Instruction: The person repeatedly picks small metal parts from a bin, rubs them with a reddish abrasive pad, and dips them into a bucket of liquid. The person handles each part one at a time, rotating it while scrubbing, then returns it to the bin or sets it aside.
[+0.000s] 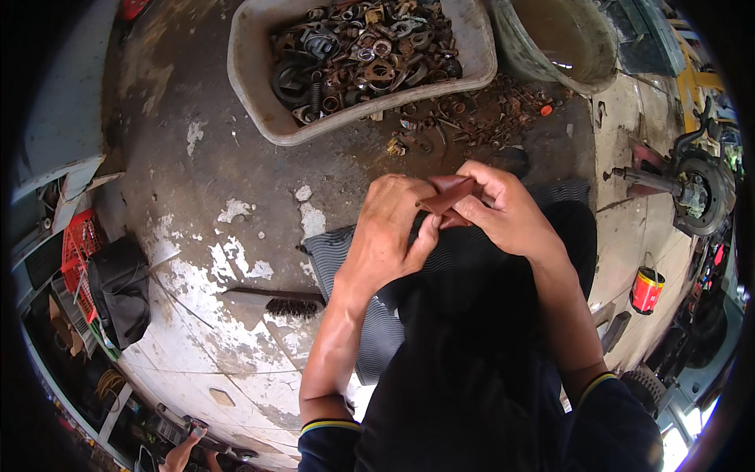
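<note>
Both of my hands are on a folded reddish-brown sheet (451, 194), held in front of my knees. Whether it is sandpaper or some other sheet, I cannot tell. My left hand (392, 227) pinches its left side, thumb underneath and fingers over the top. On the other side, my right hand (507, 206) grips it between thumb and curled fingers. Beyond the hands stands a worn pale plastic tub (245, 65) heaped with rusty metal parts (377, 53), among them rings, flanges and a coil spring. Small rusty scraps (489, 115) lie on the floor against its near side.
A murky bucket of liquid (531, 59) stands beside the tub. Left of me lies a bristle brush (292, 305) near a ridged dark mat (377, 336). To the right are a hub assembly (696, 192) and a red-yellow can (647, 289). Another person's hand (199, 432) shows at lower left.
</note>
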A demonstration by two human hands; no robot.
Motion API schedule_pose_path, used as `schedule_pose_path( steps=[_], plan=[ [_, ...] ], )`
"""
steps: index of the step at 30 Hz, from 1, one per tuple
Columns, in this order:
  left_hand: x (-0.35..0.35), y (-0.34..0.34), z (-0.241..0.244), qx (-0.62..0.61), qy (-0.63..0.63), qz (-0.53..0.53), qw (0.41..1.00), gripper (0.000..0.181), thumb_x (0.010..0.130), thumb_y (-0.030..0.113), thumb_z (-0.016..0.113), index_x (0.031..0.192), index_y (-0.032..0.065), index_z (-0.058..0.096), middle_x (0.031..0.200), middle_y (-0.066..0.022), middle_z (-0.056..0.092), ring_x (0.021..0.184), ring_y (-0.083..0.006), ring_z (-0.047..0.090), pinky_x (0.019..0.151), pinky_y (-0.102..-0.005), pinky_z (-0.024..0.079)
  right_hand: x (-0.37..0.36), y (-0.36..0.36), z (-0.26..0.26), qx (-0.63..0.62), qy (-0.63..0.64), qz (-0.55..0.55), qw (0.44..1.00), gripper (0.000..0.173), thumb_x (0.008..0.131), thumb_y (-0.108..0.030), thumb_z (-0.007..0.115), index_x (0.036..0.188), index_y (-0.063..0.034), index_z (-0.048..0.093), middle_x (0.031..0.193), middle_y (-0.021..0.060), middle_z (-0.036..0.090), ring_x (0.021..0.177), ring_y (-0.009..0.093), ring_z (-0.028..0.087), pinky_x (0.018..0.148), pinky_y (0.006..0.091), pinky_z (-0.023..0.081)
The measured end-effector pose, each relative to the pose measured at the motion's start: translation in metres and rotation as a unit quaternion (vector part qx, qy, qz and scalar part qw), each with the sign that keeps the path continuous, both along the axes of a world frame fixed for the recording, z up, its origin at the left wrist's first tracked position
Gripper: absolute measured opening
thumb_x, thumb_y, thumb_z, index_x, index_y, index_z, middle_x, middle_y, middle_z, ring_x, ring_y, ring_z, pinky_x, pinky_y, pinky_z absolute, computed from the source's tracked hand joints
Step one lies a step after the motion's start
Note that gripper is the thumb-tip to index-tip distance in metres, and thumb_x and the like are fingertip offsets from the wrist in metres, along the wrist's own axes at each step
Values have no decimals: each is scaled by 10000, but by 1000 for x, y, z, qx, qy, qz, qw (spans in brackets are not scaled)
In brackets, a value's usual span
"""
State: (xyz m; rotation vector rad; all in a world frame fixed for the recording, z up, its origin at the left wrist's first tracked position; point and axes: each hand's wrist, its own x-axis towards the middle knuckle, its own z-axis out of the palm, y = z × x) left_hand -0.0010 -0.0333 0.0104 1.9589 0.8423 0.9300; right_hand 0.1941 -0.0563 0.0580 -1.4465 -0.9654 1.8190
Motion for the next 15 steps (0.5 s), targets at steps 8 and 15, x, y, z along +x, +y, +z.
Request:
schedule_pose_path(
  steps=[8, 15],
  plan=[
    [10, -16, -25, -257, -184, -33, 948, 284, 918, 274, 588, 876, -5, 552, 789, -128, 592, 742, -338, 582, 751, -390, 463, -2, -7, -3, 187, -160, 67, 967, 253, 891, -55, 630, 1131, 16, 594, 957, 130, 674, 900, 173, 669, 829, 325, 512],
    [8, -1, 1, -186, -44, 2, 981, 140, 912, 135, 616, 972, 12, 587, 896, -133, 616, 857, -334, 607, 827, -402, 455, 7, -10, -7, 112, -103, 26, 988, 245, 985, -144, 574, 1146, 40, 575, 1014, 76, 647, 940, 118, 642, 844, 281, 540]
  ],
)
